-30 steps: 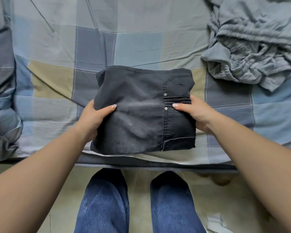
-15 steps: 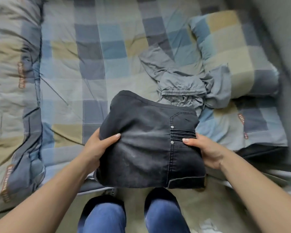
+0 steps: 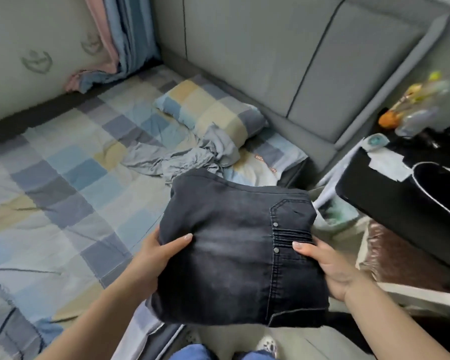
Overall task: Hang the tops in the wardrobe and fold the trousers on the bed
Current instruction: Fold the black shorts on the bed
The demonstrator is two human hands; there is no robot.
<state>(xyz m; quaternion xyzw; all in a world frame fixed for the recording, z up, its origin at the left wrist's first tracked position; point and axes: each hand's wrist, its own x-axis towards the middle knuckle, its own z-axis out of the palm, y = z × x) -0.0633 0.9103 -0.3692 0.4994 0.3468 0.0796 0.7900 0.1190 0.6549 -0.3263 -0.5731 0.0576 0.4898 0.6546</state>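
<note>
Both hands, left hand (image 3: 151, 258) and right hand (image 3: 330, 268), pinch the folded black denim trousers (image 3: 234, 250) clear of the checked bed (image 3: 63, 178); a loosened grip could let the folds spill open.

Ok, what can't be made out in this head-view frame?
- Fingers of the left hand and right hand: under the folded black trousers; only thumbs show.
- Objects on the right: motion-blurred, unidentifiable.
- Grey garment: crumpled, type unclear.
- Wardrobe: outside the frame.
</note>
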